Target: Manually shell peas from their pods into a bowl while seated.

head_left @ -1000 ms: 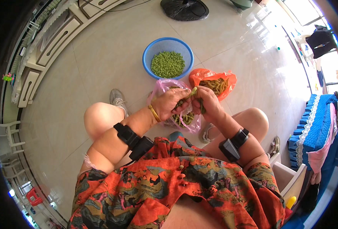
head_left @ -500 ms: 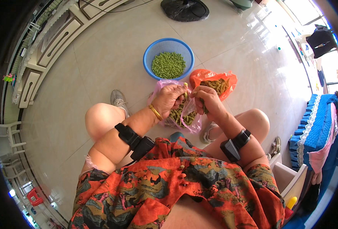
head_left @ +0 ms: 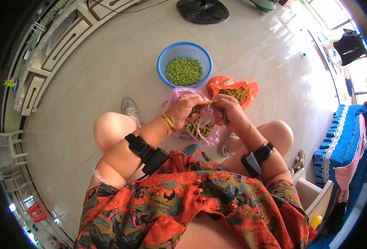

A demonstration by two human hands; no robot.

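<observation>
A green soybean pod (head_left: 209, 102) lies sideways between my two hands, pinched by the fingertips of both. My left hand (head_left: 186, 108), with a gold bangle at the wrist, is closed and has more green pods tucked in its curled fingers. My right hand (head_left: 230, 110) is closed too, with something dark green, which looks like pods, showing under its fingers. Below the hands is a pink plastic bag (head_left: 211, 136) holding several pods. Beyond them a blue mesh basket (head_left: 164, 73) contains shelled green soybeans (head_left: 184, 71). To its right, an orange bag (head_left: 253, 88) holds yellowish-brown pods (head_left: 238, 94).
The bags and basket stand on a tiled floor between and beyond my knees. White drawers (head_left: 63, 45) line the left side. A black stand base (head_left: 202, 10) is at the far edge. An open drawer (head_left: 316, 195) and blue quilted fabric (head_left: 344, 137) are at right.
The pod in my left fingers has turned from upright to sideways. My right fingertips have come in from the right and now meet its end.
</observation>
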